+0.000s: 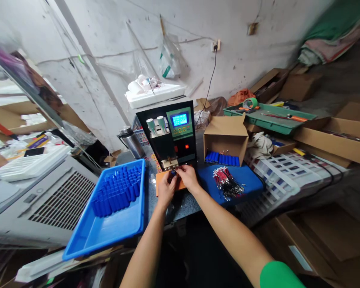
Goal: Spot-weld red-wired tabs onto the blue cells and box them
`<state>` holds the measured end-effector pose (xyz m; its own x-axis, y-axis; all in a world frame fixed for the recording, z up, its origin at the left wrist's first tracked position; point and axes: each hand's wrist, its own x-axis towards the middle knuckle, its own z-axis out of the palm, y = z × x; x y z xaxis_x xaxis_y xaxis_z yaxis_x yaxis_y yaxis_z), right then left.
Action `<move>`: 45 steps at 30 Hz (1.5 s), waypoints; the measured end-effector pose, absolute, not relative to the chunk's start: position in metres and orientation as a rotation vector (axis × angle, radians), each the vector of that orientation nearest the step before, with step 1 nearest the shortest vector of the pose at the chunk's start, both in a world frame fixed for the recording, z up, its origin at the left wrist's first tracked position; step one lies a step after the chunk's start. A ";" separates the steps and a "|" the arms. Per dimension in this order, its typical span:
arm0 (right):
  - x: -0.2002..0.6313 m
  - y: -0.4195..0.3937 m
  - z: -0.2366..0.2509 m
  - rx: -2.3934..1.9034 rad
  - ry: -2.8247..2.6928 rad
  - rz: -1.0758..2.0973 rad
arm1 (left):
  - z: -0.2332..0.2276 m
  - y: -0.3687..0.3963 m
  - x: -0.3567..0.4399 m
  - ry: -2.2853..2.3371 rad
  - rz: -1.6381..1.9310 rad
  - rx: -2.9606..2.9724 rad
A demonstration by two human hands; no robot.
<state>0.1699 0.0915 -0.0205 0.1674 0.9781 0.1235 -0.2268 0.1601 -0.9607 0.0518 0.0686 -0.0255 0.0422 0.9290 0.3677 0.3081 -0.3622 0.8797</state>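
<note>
- A cluttered workshop with a stained white wall; the dark worktop point(183, 202) carries a black spot-welding machine point(171, 134) with a lit blue screen.
- The left hand point(167, 187) and right hand point(187, 177) meet just below the machine's brass electrode head point(169, 162), over an orange pad point(160, 182).
- Both pinch one small blue battery cell point(173, 173) between their fingertips; it sits between the hands, directly under the electrodes. Its long axis cannot be told.
- Left of the grip, a blue tray point(93, 234) holds upright blue cells point(117, 192).
- Right of the grip lie red-and-black wire leads point(226, 182) on a blue lid; beyond them, a cardboard box point(225, 140) of cells.
</note>
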 end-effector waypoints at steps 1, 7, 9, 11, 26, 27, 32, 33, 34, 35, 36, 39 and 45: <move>0.170 0.091 -0.019 -1.010 -0.996 1.087 | -0.026 0.068 0.052 1.253 1.341 1.725; 0.170 0.087 -0.013 -1.084 -1.042 1.029 | -0.031 0.069 0.051 1.250 1.340 1.705; 0.170 0.087 -0.011 -1.109 -1.057 1.011 | -0.031 0.069 0.051 1.237 1.352 1.698; 0.170 0.086 -0.009 -1.127 -1.067 0.994 | -0.030 0.068 0.052 1.241 1.355 1.704; 0.172 0.086 -0.015 -1.115 -1.112 0.968 | -0.029 0.067 0.053 1.252 1.344 1.740; 0.172 0.086 -0.016 -1.120 -1.112 0.970 | -0.031 0.067 0.053 1.255 1.341 1.735; 0.172 0.086 -0.016 -1.124 -1.125 0.967 | -0.035 0.069 0.051 1.244 1.323 1.733; 0.173 0.086 -0.015 -1.123 -1.126 0.966 | -0.034 0.069 0.051 1.242 1.322 1.736; 0.173 0.086 -0.015 -1.123 -1.127 0.965 | -0.034 0.069 0.051 1.245 1.322 1.739; 0.173 0.086 -0.014 -1.125 -1.126 0.964 | -0.033 0.069 0.051 1.252 1.321 1.743; 0.173 0.086 -0.014 -1.127 -1.125 0.964 | -0.032 0.068 0.052 1.259 1.321 1.746; 0.174 0.084 -0.011 -1.142 -1.126 0.966 | -0.031 0.067 0.052 1.281 1.322 1.748; 0.173 0.084 -0.009 -1.137 -1.113 0.988 | -0.033 0.069 0.052 1.276 1.312 1.726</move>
